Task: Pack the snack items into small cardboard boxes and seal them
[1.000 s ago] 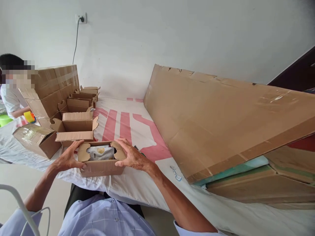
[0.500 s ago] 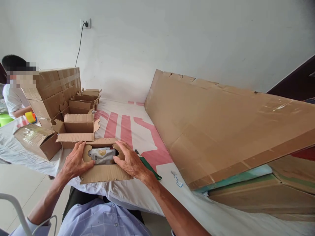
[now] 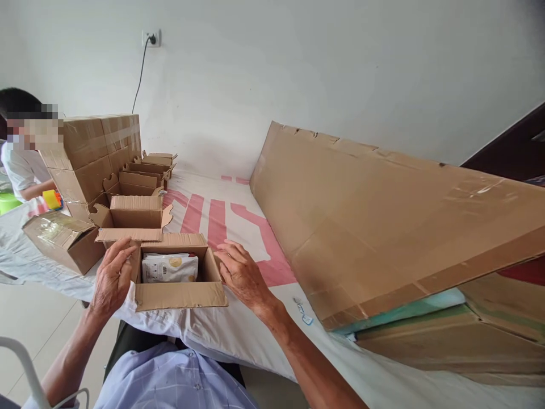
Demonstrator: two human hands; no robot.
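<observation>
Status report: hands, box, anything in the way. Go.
Left hand and right hand open, one against each side of the box. Box flaps open, pouch inside. Empty cartons just behind.

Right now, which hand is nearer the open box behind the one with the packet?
Left. The left hand sits just below that open box; the right hand lies farther right.

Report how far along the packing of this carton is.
Done: a white pouch lies inside the small carton. In hand: the left hand and right hand press its side walls, flaps open. Left: closing it; more open cartons wait behind.
</observation>
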